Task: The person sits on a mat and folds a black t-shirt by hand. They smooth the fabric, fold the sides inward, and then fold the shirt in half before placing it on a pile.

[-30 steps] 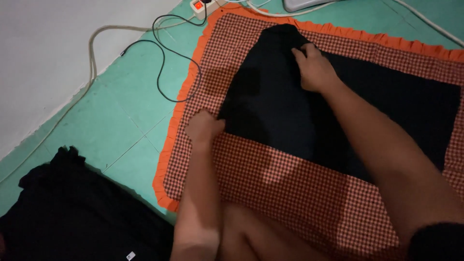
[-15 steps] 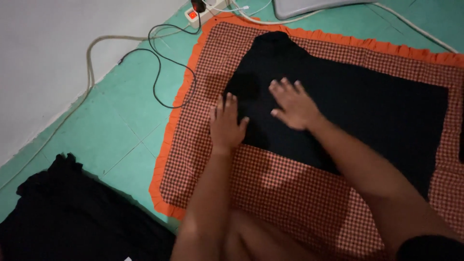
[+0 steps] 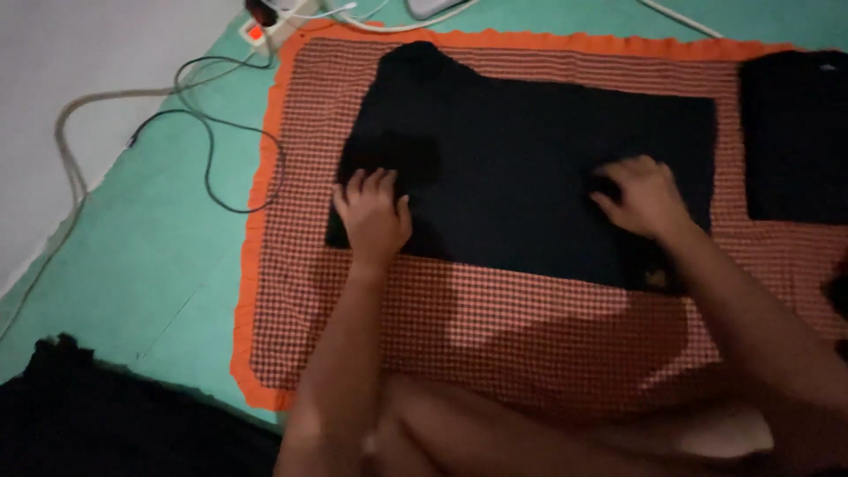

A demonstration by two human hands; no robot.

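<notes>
From the head view, my left hand lies flat with its grip open, fingers spread, pressing on the near-left corner of the black garment. My right hand rests palm down further along the same cloth, near its right edge, its grip also loose with the fingers slightly curled and nothing pinched in them. The garment is spread flat between and beyond my two hands on the checked red mat with the orange frill, which lies on the green floor.

I judge this cloth to be soft and light, limp with no stiffness of its own; it will sag and crease wherever I lift it, and should slide only a little on the woven mat. It is not fragile. The best hold looks to be a pinch at the edges or corners just under my fingertips, one per hand, to keep it flat.

Beyond my right hand, a second dark folded piece lies apart. Far out past my left hand, cables curl toward a power strip; near my left elbow is a dark heap of cloth.
</notes>
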